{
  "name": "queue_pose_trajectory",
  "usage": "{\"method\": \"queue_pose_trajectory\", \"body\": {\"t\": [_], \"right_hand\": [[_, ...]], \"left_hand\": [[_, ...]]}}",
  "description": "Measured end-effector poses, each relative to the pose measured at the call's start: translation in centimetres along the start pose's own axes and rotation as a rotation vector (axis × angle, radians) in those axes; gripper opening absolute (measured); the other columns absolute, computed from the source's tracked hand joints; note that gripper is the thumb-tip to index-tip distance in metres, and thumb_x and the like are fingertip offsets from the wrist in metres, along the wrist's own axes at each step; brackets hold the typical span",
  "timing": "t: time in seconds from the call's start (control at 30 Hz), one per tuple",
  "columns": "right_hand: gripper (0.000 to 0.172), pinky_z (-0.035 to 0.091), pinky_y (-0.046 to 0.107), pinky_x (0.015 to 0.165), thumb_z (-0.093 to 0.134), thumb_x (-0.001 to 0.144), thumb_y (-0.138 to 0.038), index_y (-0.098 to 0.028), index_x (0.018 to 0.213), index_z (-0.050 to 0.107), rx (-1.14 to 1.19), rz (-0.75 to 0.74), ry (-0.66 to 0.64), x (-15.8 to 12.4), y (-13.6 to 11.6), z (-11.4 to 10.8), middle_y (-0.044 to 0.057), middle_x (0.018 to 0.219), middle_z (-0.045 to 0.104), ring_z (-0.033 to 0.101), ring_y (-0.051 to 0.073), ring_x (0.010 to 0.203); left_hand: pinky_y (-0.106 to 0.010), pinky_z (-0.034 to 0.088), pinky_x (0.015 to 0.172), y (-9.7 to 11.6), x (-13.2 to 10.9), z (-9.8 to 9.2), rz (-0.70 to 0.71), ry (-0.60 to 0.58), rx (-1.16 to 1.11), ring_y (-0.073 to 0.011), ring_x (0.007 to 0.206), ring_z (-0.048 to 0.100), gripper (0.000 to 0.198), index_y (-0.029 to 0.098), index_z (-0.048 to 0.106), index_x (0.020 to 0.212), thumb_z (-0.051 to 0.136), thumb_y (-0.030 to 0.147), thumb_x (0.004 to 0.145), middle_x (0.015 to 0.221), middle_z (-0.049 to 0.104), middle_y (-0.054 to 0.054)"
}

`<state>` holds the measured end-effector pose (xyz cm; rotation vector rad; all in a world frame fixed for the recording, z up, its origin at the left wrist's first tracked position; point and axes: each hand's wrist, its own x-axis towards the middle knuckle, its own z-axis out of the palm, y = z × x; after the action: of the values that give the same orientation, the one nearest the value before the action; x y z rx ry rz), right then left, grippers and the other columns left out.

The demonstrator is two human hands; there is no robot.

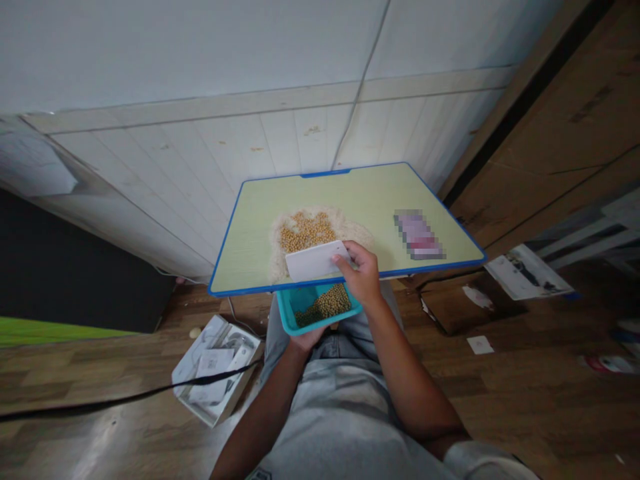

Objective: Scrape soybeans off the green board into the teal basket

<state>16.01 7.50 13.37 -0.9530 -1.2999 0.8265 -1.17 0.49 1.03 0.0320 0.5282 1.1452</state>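
Observation:
My right hand (361, 270) is closed on a flat white card (313, 261), thumb on the near face, holding it tilted over the front of a pile. That pile is yellowish soybeans (307, 230) on a spread of pale grains that look like rice (350, 227). Just below the table's front edge, a turquoise plastic tub (313, 327) holds more beans (330, 303), greener in colour. My left hand (309, 339) supports the tub from beneath; most of its fingers are hidden under it.
The small table (260, 207) has a pale green top and blue rim. A pixelated flat object (419, 235) lies at its right. An open white box (217, 370) stands on the floor at left, crossed by a black strap (150, 395). Cardboard (560, 147) rises at right.

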Motion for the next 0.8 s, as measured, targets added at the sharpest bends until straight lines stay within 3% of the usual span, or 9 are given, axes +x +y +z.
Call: {"method": "queue_pose_trajectory", "body": {"t": [0.2,0.33,0.53,0.67,0.8], "right_hand": [[0.027,0.060,0.033,0.080,0.080,0.096,-0.050,-0.024,0.102,0.084,0.012,0.008,-0.073,-0.3,0.0,1.4,0.003,0.092,0.085,0.077,0.023,0.085],[0.032,0.065,0.035,0.089,0.083,0.095,-0.054,-0.024,0.106,0.086,0.028,-0.014,-0.087,-0.6,-0.3,2.5,0.004,0.101,0.089,0.081,0.025,0.094],[0.027,0.062,0.033,0.084,0.081,0.098,-0.051,-0.024,0.102,0.084,0.012,-0.029,0.055,-0.4,-0.8,1.9,0.003,0.092,0.085,0.078,0.023,0.088],[0.027,0.062,0.033,0.081,0.081,0.098,-0.051,-0.024,0.101,0.084,0.019,0.004,0.037,-0.7,-1.1,2.0,0.003,0.090,0.085,0.078,0.024,0.087],[0.026,0.061,0.033,0.076,0.081,0.095,-0.049,-0.024,0.102,0.085,0.017,0.028,-0.017,-1.2,-1.3,2.6,0.003,0.088,0.086,0.080,0.024,0.082]], "left_hand": [[-0.066,0.012,0.155,-0.1,-0.5,1.2,-0.032,0.074,-0.178,-0.0309,0.190,0.024,0.081,0.027,0.090,0.140,0.029,0.074,0.117,0.183,0.065,-0.005],[-0.059,0.007,0.156,-0.2,-0.5,1.7,0.009,0.095,-0.215,-0.0244,0.190,0.023,0.076,0.034,0.079,0.161,0.026,0.067,0.119,0.190,0.054,0.000],[-0.060,0.010,0.156,-0.3,-0.6,2.4,0.004,0.168,-0.177,-0.0250,0.189,0.028,0.077,0.037,0.061,0.179,0.026,0.069,0.119,0.193,0.049,-0.001],[-0.054,0.014,0.156,-0.4,-0.3,2.0,0.029,0.160,-0.175,-0.0218,0.189,0.027,0.072,0.043,0.066,0.175,0.027,0.065,0.119,0.194,0.049,0.005],[-0.058,0.009,0.156,-0.5,0.0,0.8,0.059,0.110,-0.182,-0.0244,0.191,0.023,0.069,0.040,0.075,0.166,0.031,0.066,0.119,0.194,0.049,0.005]]}}
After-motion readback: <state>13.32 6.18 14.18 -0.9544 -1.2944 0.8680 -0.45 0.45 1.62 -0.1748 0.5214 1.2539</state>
